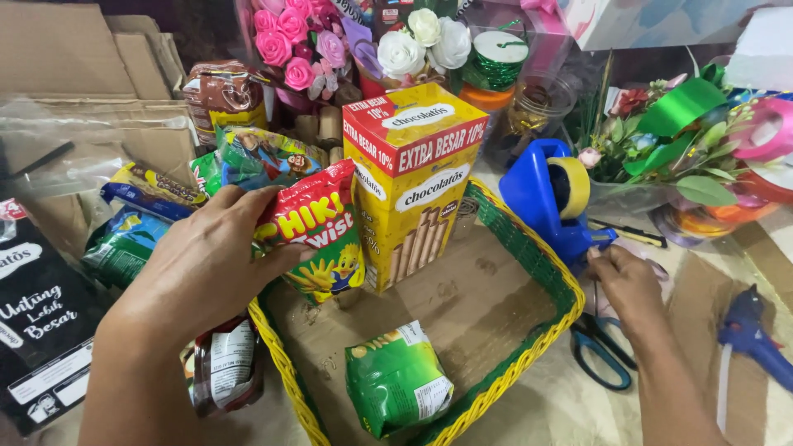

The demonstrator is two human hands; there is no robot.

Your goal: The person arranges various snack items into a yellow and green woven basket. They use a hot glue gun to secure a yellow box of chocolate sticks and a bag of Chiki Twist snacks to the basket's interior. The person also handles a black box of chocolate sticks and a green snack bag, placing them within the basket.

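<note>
- Head view showed the left hand (202, 268) closed around a red and green foil snack bag (318, 235), holding it upright against a tall yellow and red cardboard wafer box (411, 182) at the back of the basket.
- The shallow woven basket with a green and yellow rim (541, 268) sat on the worktop; a small green snack pouch (396, 376) lay flat on its cardboard floor, near the front rim.
- The right hand (628, 285) rested outside the basket, its fingertips pinched at the mouth of a blue tape dispenser with a yellow roll (555, 194); whether it gripped tape I could not tell.
- Blue-handled scissors (601, 351) lay just beneath that wrist, and a blue glue gun (756, 334) lay further right.
- Risk, as I judged it: the bag looked unsupported apart from the hand, so loosening the grip could let it slump forward; pressing on the tall box could tip it back into the artificial flowers (301, 41).
- The right forearm might snag the scissors.
</note>
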